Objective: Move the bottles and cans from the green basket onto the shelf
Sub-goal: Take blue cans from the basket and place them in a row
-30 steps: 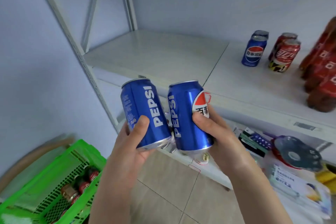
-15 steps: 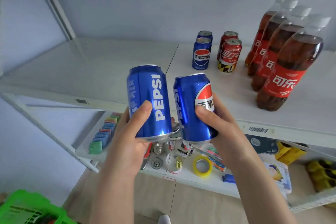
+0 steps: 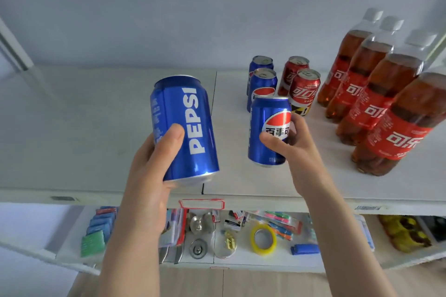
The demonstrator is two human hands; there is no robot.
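1. Holding one can in each hand above the white metal shelf board (image 3: pixel 96 128), I judge the step in hand to be the set-down.
2. My left hand (image 3: pixel 149 176) is wrapped round a blue aluminium Pepsi can with white lettering (image 3: pixel 185 128). The thumb lies across its front, and the can's top leans toward eleven o'clock.
3. My right hand (image 3: pixel 296 149) pinches a blue aluminium Pepsi can with the round logo (image 3: pixel 269 132) between thumb and curled fingers. It is nearly upright and looks clear of the board.
4. The green basket is out of view, so I cannot tell what remains in it.
5. Just at twelve o'clock of the logo can stand two upright blue cans (image 3: pixel 263 82), one behind the other. Two red cola cans (image 3: pixel 305 89) sit at their three o'clock. Four brown cola bottles with red labels (image 3: pixel 386 103) are further toward three o'clock.
6. I would lower the logo can first, at six o'clock of the front blue can. The base should be flat before the fingers loosen.
7. The lettered can needs righting first. Then it can go on bare board at nine o'clock of that column.
8. The right knuckles are near the front red can, so I would draw the hand out toward six o'clock.
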